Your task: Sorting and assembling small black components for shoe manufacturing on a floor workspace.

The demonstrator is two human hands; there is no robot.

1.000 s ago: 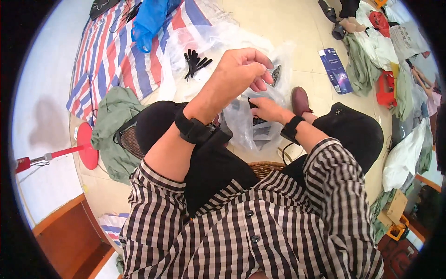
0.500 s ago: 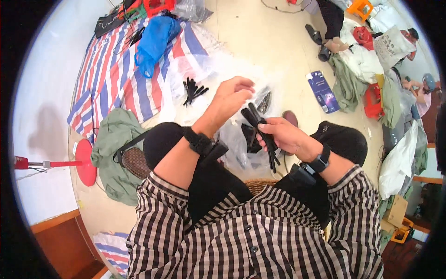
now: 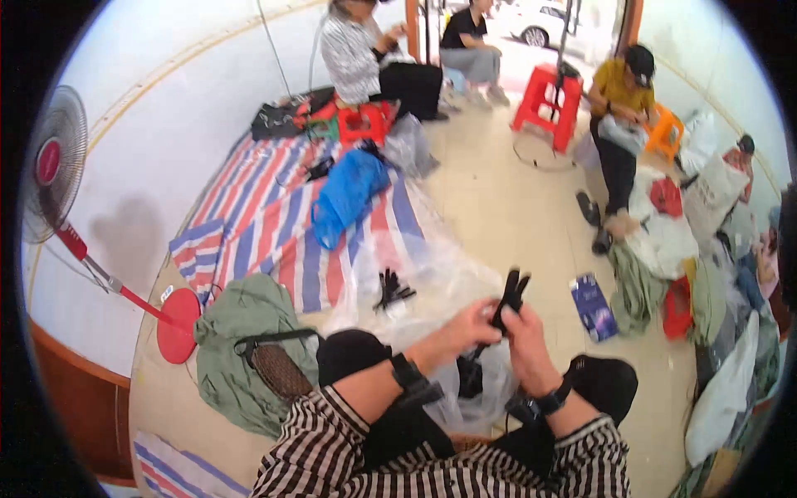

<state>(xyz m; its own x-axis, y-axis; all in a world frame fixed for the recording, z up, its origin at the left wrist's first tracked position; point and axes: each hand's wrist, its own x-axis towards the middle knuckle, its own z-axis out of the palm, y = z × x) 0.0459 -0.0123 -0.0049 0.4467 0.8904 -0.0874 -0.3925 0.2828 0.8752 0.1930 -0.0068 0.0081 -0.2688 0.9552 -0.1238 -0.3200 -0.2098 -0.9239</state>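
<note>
Before me, my right hand (image 3: 530, 344) is closed round a bundle of slim black clip-like pieces (image 3: 511, 292), which stick up and fan out above the fingers. My left hand (image 3: 466, 329) has its fingers pinched at the left side of the same bundle; exactly which pieces they grip is hidden. Just below the hands lies a clear plastic bag (image 3: 491, 383) with dark contents, between my knees. Farther off to the left, a small pile of similar black pieces (image 3: 392, 290) rests on clear plastic sheeting (image 3: 440, 270).
Left lie a striped tarp (image 3: 249, 199), a blue bag (image 3: 349, 195) and a green cloth (image 3: 241, 349) beside a red stand fan (image 3: 178, 324). A blue package (image 3: 592, 307) and heaped bags (image 3: 664, 224) are at right. Several people sit farther back, near red stools (image 3: 548, 104).
The view has tipped up, bringing the people and doorway in. My left hand has come to the bundle in my right hand, which now points more upright.
</note>
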